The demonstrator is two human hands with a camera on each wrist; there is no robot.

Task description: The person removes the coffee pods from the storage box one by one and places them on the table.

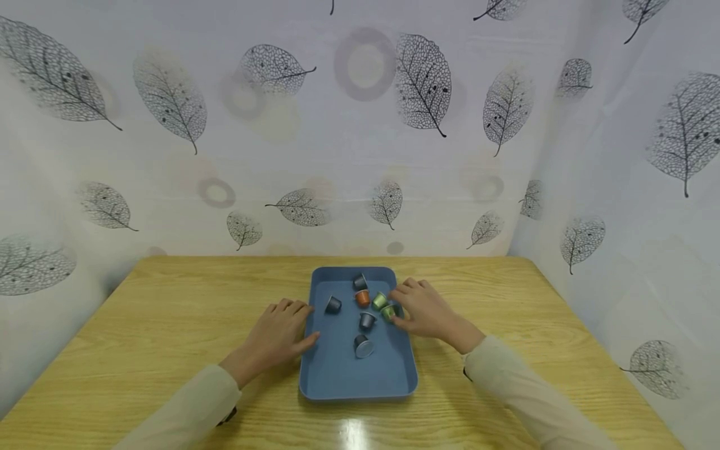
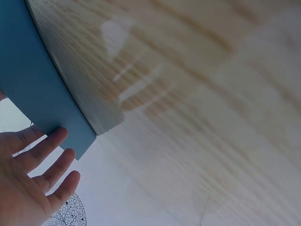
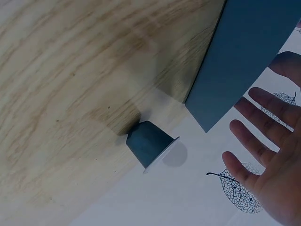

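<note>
A blue tray (image 1: 357,381) lies on the table with several coffee capsules in it. My left hand (image 1: 278,334) is at the tray's left rim, with fingers relaxed and the thumb reaching over the edge. At the right rim is my right hand (image 1: 430,312), its fingers loosely extended near a green capsule (image 1: 389,313). Another green capsule (image 1: 379,301), an orange capsule (image 1: 362,298) and dark capsules, one of them (image 1: 367,321) central, lie around. In the right wrist view, a dark capsule (image 3: 149,143) lies on the table outside the tray; the head view hides it.
The wooden table (image 1: 208,300) extends on both sides of the tray. A white leaf-patterned curtain (image 1: 337,156) stands behind the table and along its sides. Inside the tray, the front capsule (image 1: 363,346) lies tipped with its lid toward me.
</note>
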